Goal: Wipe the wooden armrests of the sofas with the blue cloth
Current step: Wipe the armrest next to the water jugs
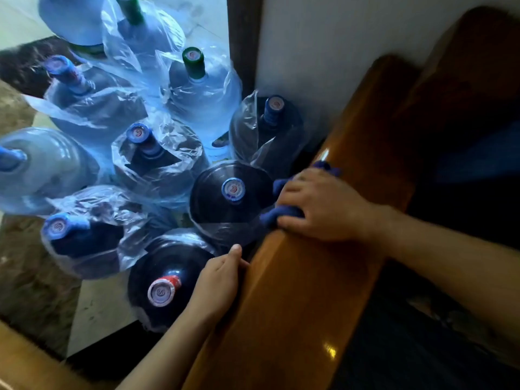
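We note the right hand (pixel 323 205), fingers curled, pressing the blue cloth (pixel 281 213) over the armrest (pixel 295 291) edge; left hand (pixel 218 282) (fingers together) squeezed against water bottles (pixel 230 198).

Home living-room corner, polished wooden sofa armrest (pixel 318 266) at 5 o'clock, bagged water-cooler jugs (pixel 157 161) crowding marble floor (pixel 33 291) from 9 to 12 o'clock, white wall (pixel 323 38) at 1 o'clock

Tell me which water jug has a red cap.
The jug nearest the left hand, beside the armrest. Its cap is red; the other caps are blue or green.
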Tool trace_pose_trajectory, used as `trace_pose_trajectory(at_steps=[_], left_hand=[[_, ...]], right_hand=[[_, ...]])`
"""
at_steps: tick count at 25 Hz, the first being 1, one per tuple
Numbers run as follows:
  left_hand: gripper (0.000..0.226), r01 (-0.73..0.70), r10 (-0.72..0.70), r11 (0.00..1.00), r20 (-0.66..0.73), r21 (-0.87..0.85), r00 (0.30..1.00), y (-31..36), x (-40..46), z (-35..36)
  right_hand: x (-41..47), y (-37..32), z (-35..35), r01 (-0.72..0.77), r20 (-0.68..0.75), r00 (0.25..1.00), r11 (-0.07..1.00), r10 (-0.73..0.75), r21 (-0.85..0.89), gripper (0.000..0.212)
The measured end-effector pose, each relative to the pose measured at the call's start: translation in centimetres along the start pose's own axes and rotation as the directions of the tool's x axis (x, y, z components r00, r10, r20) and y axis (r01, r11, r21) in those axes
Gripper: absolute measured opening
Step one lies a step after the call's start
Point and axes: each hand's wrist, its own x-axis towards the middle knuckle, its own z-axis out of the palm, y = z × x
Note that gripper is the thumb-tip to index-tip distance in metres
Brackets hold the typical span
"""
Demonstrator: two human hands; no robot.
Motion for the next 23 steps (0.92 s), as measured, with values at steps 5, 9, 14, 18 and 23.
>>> trace_pose_trajectory(at_steps=[5, 9, 14, 18, 23], left_hand=[[0.066, -0.030, 0.034, 0.998, -0.060, 0.059, 0.998, -3.5, -2.9, -1.6], [0.058, -0.032, 0.054, 0.991, -0.169, 0.134, 0.984, -7.0, -5.4, -2.3], [0.058, 0.007, 0.009, 0.996, -0.177, 0.089, 0.984, -10.9, -8.6, -4.0], [0.059, 0.092, -0.089, 0.996, -0.117, 0.020, 0.989, -13.4, -10.2, -5.6], [0.051, 0.153, -0.138, 0.974, -0.102, 0.164, 0.985, -16.6, -12.0, -6.7]], right_hand=[[5.1, 5.4, -3.2, -0.523, -0.033, 0.847, 0.821, 0.531, -0.227, 0.050], [-2.7, -15.4, 5.4, -0.126, -0.199, 0.967, 0.980, 0.156, 0.157, 0.035], [-5.9, -7.9, 4.4, -0.157, -0.276, 0.945, 0.984, 0.174, 0.084, 0.063], [-2.9, -0.9, 2.4, -0.734, -0.168, 0.547, 0.566, 0.820, 0.376, 0.068], [-7.9, -26.8, 9.6, -0.275, -0.327, 0.869, 0.912, 0.371, 0.304, 0.051]])
